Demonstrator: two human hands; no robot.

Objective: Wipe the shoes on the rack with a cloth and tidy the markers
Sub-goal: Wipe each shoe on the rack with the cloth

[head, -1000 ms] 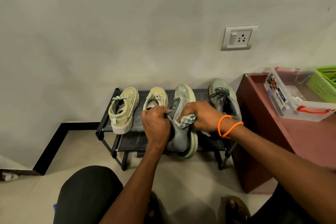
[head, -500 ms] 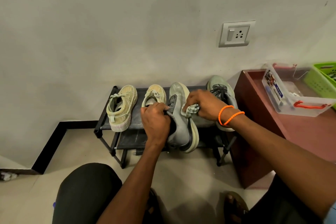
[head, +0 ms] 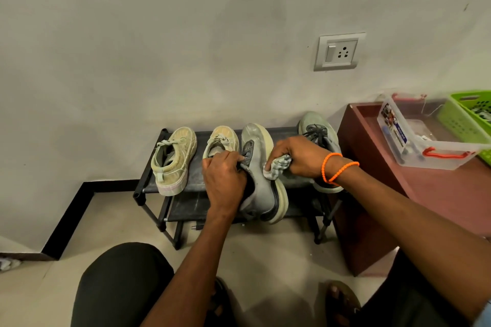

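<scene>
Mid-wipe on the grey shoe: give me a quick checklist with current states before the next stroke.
1. Left hand grips the grey shoe at its opening: ok.
2. Right hand holds the cloth bunched in its fingers: ok.
3. Cloth touches the shoe's side by the sole: ok.
4. Shoe tipped on its side over the shoe rack front edge: ok.
5. Other grey shoe and both beige shoes sitting on the top shelf: ok.
6. Whether the wiped side is clean: cannot tell.
</scene>
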